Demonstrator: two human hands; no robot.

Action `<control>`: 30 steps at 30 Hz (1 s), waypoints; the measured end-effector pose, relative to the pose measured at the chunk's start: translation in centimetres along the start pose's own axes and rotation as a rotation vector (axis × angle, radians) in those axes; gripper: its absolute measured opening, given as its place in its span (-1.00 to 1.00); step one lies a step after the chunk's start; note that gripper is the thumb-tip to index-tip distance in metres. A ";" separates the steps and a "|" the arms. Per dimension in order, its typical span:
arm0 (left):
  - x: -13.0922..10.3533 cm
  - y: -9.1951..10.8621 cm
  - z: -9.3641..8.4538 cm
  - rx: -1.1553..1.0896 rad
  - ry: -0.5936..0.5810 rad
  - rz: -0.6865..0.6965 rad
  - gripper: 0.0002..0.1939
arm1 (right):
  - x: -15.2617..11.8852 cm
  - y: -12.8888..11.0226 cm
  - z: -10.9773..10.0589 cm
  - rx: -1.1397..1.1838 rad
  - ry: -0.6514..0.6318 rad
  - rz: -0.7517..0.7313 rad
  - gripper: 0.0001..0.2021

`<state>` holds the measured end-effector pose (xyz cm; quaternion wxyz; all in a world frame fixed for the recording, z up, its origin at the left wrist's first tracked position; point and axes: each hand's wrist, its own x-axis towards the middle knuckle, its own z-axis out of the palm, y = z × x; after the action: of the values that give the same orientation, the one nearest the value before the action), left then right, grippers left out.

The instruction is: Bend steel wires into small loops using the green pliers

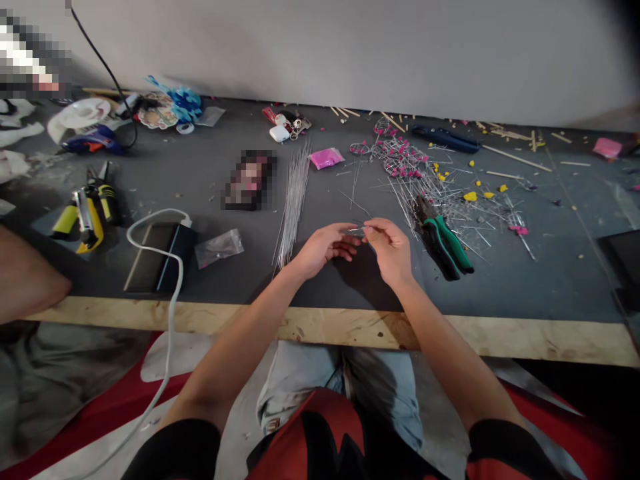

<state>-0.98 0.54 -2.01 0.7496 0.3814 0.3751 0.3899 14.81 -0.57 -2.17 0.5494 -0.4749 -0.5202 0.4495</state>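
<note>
Close together over the front of the dark tabletop, both my hands are on a short thin wire [355,230]. My right hand [390,250] pinches it between thumb and forefinger. At the wire's other end, my left hand [325,250] has thumb and forefinger near each other, with the lower fingers curled loosely. A bundle of straight wires [294,200] lies just left of my left hand. Right of my right hand rest green-and-black pliers [445,243], jaws pointing away from me. Behind them spreads a pile of wire pieces with pink bits [400,157].
A pink packet [326,158] lies beyond my hands. To the left are a power bank [160,257] with a white cable [173,300], a small plastic bag [219,248] and yellow-handled tools [87,217]. Another person's arm [30,277] rests at the left edge. Yellow bits [470,197] lie rightward.
</note>
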 end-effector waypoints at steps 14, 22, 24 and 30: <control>-0.2 0.6 -1.0 0.006 0.083 0.049 -0.81 | 1.0 -2.2 -4.3 -0.667 -0.106 -0.200 -0.67; -3.5 4.5 2.2 0.210 0.017 0.156 -0.82 | 0.3 -0.5 -14.1 -1.323 -0.018 0.027 -0.49; -4.2 5.2 3.2 0.249 0.010 0.161 -0.83 | 0.6 -0.1 -15.0 -1.357 -0.031 0.073 -0.53; -5.7 5.9 4.5 0.276 0.023 0.147 -0.79 | 1.7 -2.3 -14.8 -1.369 -0.140 0.098 -0.68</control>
<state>-1.23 -3.29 6.57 0.6550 0.5028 0.4046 0.3930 29.72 -0.02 0.26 0.0702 -0.7078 -0.6990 0.0738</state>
